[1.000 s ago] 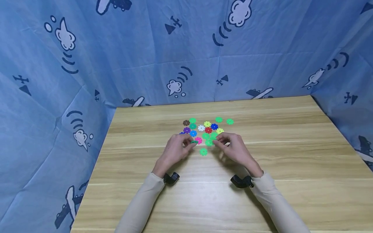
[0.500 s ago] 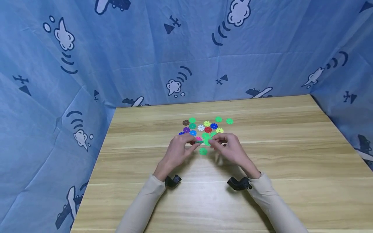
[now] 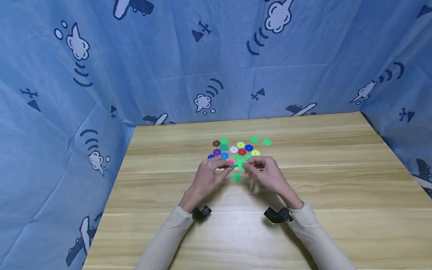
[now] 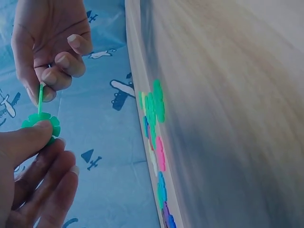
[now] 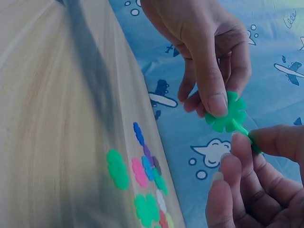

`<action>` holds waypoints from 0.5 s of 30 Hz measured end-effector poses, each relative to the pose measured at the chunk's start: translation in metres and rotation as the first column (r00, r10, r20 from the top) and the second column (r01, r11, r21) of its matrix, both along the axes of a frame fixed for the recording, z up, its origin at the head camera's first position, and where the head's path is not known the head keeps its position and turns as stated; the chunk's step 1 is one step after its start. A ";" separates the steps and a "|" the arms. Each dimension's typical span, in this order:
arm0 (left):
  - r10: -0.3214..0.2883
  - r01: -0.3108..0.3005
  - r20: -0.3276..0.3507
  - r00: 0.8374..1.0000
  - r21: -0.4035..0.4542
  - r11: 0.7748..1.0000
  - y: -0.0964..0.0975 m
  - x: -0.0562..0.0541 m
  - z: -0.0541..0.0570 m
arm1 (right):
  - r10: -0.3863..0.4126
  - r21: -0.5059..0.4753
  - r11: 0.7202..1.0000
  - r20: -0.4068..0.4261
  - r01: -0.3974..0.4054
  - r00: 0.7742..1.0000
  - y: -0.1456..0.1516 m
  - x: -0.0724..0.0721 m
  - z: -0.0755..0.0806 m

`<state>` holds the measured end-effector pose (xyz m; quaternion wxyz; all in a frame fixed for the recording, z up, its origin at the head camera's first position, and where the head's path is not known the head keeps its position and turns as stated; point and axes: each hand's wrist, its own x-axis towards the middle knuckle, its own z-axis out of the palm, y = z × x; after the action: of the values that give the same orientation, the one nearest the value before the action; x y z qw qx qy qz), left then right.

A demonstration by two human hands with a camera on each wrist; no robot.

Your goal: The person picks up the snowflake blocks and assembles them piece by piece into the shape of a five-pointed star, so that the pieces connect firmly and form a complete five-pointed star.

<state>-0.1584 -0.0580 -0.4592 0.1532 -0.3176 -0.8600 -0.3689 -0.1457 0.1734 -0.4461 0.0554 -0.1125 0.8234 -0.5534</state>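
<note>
In the head view my left hand (image 3: 206, 176) pinches a green snowflake disc (image 4: 42, 118) between thumb and fingertips. It is a flat round piece with notches around its rim. My right hand (image 3: 268, 171) pinches a second green snowflake disc (image 5: 241, 128), seen nearly edge-on in both wrist views. The two discs meet rim to rim at about a right angle, above the table. Fingertips cover part of each disc. Just beyond the hands lie a pink disc (image 3: 231, 162) and several green discs, partly hidden. One loose green disc (image 3: 236, 177) lies nearer to me.
More snowflake discs lie flat behind the hands, among them a brown disc (image 3: 216, 143), a white disc (image 3: 234, 149) and a red disc (image 3: 242, 152). The wooden table (image 3: 162, 232) ends at a blue printed curtain (image 3: 222, 48) behind and at the sides.
My hands have come closer together: the left moved right with its disc, the right moved slightly left. The two held discs, apart at first, now meet. The loose discs stay put.
</note>
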 end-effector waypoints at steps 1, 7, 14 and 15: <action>-0.001 0.001 -0.008 1.000 0.000 1.000 0.000 0.000 0.000 | 0.006 -0.001 1.000 0.003 -0.006 1.000 0.000 0.000 0.000; -0.016 0.016 -0.066 0.998 -0.004 1.000 0.001 0.001 0.000 | 0.030 0.003 1.000 0.010 -0.030 0.999 0.000 0.002 -0.001; -0.013 0.014 -0.133 0.991 0.002 1.000 0.005 0.005 0.000 | 0.035 -0.011 0.999 0.008 -0.035 0.999 -0.001 0.002 0.000; -0.013 0.013 -0.137 0.990 -0.004 1.000 0.005 0.005 0.000 | 0.033 -0.013 0.999 0.008 -0.033 0.999 -0.002 0.003 0.000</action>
<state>-0.1532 -0.0529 -0.4587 0.2091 -0.3482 -0.8458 -0.3459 -0.1430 0.1719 -0.4465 0.0674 -0.1242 0.8176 -0.5582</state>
